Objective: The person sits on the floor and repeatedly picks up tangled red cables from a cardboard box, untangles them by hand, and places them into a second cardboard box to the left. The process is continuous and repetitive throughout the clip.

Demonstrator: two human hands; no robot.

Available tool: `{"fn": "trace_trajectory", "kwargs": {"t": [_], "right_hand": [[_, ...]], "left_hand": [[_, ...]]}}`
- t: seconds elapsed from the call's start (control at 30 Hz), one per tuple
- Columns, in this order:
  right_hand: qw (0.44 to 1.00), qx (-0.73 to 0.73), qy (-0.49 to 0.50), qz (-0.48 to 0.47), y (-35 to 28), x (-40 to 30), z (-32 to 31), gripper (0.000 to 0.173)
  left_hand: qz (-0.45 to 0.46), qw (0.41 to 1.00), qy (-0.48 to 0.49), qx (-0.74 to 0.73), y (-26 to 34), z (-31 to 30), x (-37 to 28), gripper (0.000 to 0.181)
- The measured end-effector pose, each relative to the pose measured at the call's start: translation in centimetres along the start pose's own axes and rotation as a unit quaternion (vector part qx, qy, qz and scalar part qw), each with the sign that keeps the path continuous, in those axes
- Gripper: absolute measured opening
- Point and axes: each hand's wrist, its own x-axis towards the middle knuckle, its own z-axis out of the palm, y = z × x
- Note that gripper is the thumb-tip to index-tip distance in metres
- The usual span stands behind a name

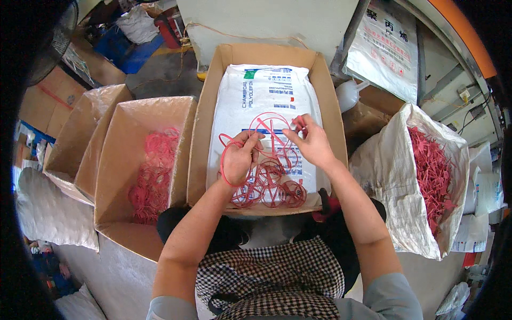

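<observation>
My left hand [240, 162] grips several thin pink plastic rings [225, 168]; one loops around its outer side. A pink moulded piece with a hoop and straight runner bars [273, 138] spans the space between my hands. At its right side my right hand [314, 144] has its thumb and fingers bent around a pink part [298, 121], whose exact shape is partly hidden. Below them, more hoop-shaped pink pieces [294, 194] lie in a heap on a printed white woven sack [230, 100]. That sack lies inside a shallow cardboard box [337, 136] before me.
A deep carton [110, 176] at left holds many pink rings [150, 184]; another carton [64, 158] stands beyond it. On the right, a white woven bag [372, 180] is full of pink plastic scraps [430, 176]. A translucent plastic scoop [347, 96] sits beside the central box.
</observation>
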Motion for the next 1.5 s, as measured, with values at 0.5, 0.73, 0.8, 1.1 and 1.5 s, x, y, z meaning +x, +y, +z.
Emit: {"fn": "trace_trajectory", "kwargs": {"t": [0.5, 0.73, 0.8, 1.1, 1.5], "right_hand": [[0.977, 0.137, -0.163, -0.009, -1.3, 0.0, 0.9, 0.012], [0.742, 0.641, 0.081, 0.179, 1.8, 0.2, 2.6, 0.019], [0.568, 0.753, 0.125, 0.308, 4.5, 1.5, 1.1, 0.024], [0.897, 0.002, -0.191, 0.399, 28.2, -0.6, 7.1, 0.019], [0.894, -0.201, -0.336, 0.219, 20.4, -2.9, 14.6, 0.045]], "left_hand": [[0.026, 0.997, 0.037, 0.058, 0.0, -0.3, -0.1, 0.019], [-0.035, 0.996, -0.022, -0.075, -2.1, 1.2, -0.3, 0.019], [0.094, 0.991, 0.051, 0.075, -1.3, 1.6, -0.3, 0.020], [-0.113, 0.942, 0.158, -0.273, 2.1, -1.4, 3.3, 0.015], [-0.085, 0.978, 0.086, -0.169, 1.9, -4.8, 2.5, 0.024]]}}
